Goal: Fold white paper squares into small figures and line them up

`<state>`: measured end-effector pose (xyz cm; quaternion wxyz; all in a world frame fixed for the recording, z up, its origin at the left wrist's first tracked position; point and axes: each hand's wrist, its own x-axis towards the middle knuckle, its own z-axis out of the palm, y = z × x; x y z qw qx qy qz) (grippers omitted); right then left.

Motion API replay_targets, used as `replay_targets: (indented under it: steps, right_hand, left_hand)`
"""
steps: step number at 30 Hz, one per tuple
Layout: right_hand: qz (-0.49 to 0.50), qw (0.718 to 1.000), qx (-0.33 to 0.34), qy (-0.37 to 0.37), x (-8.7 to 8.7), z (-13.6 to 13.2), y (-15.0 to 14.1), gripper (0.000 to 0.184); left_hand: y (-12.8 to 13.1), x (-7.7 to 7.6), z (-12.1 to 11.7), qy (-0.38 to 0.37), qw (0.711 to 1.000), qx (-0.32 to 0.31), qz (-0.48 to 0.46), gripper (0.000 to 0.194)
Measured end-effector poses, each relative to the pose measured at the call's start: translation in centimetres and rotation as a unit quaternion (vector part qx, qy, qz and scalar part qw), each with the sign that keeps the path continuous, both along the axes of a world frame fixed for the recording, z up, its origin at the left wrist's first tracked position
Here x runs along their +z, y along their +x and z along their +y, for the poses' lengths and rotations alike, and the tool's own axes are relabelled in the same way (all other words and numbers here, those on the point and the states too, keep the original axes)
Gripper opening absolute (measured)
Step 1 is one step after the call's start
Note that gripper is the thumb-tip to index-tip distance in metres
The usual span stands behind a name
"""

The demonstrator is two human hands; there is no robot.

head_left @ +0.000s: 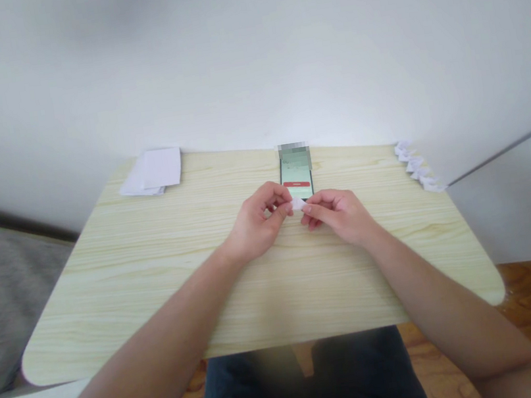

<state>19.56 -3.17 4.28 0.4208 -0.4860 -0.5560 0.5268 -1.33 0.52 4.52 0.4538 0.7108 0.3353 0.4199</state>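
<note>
Between my two hands is a small piece of folded white paper (pixel 298 203), lifted just in front of a phone. My left hand (pixel 264 218) pinches its left side between thumb and fingers. The right side is gripped by my right hand (pixel 335 214), thumb on top and the other fingers curled below. My fingers cover part of the paper, so its full shape is hidden. Right behind it the phone (pixel 296 174) lies on the table with its screen lit, a red bar across the lower part.
A stack of white paper sheets (pixel 161 168) lies at the table's back left. Several folded white paper pieces (pixel 418 167) stand in a row along the back right edge. The pale wooden table (pixel 130 266) meets a white wall (pixel 224 59) behind.
</note>
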Motion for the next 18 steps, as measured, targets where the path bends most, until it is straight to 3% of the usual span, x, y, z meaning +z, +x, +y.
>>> replay_targets:
  steps: [12, 18]
  right_hand:
    - [-0.005, 1.000, -0.011, 0.020, -0.36, -0.15, -0.13, 0.025]
    - [-0.004, 0.998, -0.028, 0.049, -0.18, 0.12, 0.03, 0.025]
  left_hand:
    - [-0.06, -0.17, 0.09, -0.015, 1.000, -0.001, 0.021, 0.013]
    - [-0.44, -0.33, 0.61, -0.018, 0.996, 0.020, 0.086, 0.018]
